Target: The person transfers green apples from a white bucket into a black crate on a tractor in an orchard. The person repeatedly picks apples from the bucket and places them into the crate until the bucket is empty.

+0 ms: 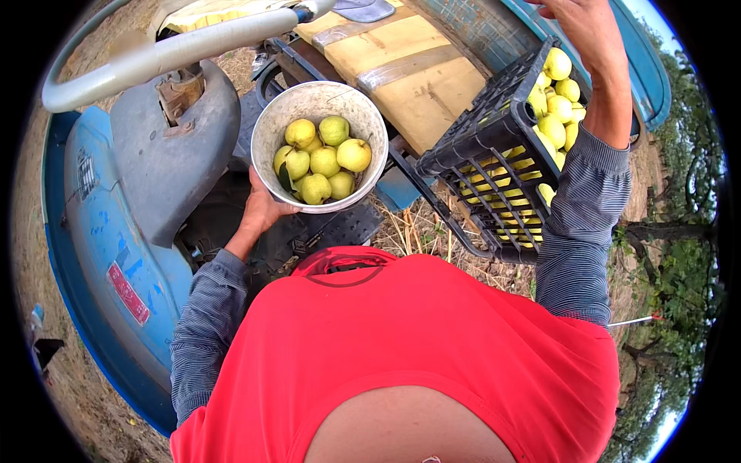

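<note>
My left hand (261, 206) holds a white plastic bucket (353, 107) low on its near left side, fingers partly hidden beneath it. Inside, several round yellow-green fruits (324, 161), which look like pears, lie with a dark green leaf (285, 177). Raised at the upper right, my right hand (579, 23) is above and beyond a black plastic crate (480, 136); its fingers are partly cut off by the picture's edge. More of the same fruit (553, 130) fills the crate, which appears tilted in this view. My right forearm covers part of its far side.
A blue three-wheeled vehicle surrounds me, with a wrapped handlebar (191, 52) at upper left and a blue front body panel (116, 231) below. A yellow padded seat (405, 69) with clear tape lies behind the bucket. Dry grass (422, 231) and trees (683, 289) are at right.
</note>
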`<state>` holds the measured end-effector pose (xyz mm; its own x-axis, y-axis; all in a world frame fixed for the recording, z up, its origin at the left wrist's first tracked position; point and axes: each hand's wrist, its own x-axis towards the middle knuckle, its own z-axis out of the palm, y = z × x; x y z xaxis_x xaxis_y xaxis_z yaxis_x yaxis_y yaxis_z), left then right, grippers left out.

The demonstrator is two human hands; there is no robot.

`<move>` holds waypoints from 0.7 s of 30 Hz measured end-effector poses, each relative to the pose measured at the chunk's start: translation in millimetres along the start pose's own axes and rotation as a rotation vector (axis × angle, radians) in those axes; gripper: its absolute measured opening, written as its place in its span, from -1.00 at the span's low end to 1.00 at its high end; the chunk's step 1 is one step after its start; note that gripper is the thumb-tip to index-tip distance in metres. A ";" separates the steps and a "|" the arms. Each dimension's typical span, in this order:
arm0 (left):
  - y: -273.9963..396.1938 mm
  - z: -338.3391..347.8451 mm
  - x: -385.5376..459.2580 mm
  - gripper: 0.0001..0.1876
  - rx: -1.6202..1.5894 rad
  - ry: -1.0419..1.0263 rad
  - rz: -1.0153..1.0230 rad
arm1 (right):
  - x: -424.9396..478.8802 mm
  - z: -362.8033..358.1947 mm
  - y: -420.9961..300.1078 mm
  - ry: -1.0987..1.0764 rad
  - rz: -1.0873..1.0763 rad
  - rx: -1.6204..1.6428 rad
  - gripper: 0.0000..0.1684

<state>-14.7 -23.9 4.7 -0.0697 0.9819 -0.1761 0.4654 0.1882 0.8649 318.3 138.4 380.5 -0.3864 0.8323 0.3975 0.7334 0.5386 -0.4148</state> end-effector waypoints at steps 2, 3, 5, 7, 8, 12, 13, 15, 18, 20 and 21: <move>2.5 -0.4 1.7 0.22 0.024 -0.009 0.002 | -32.7 53.0 -34.0 -0.200 -0.130 0.093 -0.73; -10.2 -0.8 -3.6 0.21 0.037 0.033 -0.002 | -41.1 105.6 -64.9 -0.349 -0.134 0.176 -0.76; -22.8 4.7 5.8 0.31 0.056 0.009 0.030 | -55.8 175.6 -84.4 -0.535 -0.201 0.010 -0.72; -7.3 3.1 7.9 0.39 0.108 -0.024 -0.013 | -59.9 245.1 -51.4 -0.648 -0.162 0.055 -0.67; -1.6 1.7 7.3 0.44 0.149 -0.035 -0.064 | -55.1 277.2 -32.6 -0.748 -0.111 -0.016 -0.60; -6.2 4.1 8.4 0.48 0.118 -0.031 -0.088 | -44.9 369.2 9.5 -0.771 -0.034 -0.146 -0.40; -8.0 5.8 8.1 0.48 0.116 -0.028 -0.094 | -46.5 391.5 18.1 -0.762 -0.053 -0.176 -0.36; -14.3 8.2 9.3 0.49 0.127 -0.031 -0.095 | -52.6 423.0 21.5 -0.817 -0.055 -0.228 -0.29; -15.2 10.2 7.7 0.49 0.136 -0.033 -0.104 | -71.6 457.2 17.3 -0.717 -0.031 -0.344 -0.30; -18.9 9.8 7.3 0.49 0.145 -0.027 -0.115 | -76.6 469.6 18.7 -0.652 -0.046 -0.354 -0.33; -10.8 5.3 5.7 0.49 0.141 -0.025 -0.123 | -80.0 468.8 20.7 -0.621 -0.052 -0.369 -0.35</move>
<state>-15.4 -20.4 -8.2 -0.1124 0.9504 -0.2902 0.5742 0.3004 0.7616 102.2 144.5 -43.6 -0.5918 0.7870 -0.1745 0.8042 0.5912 -0.0613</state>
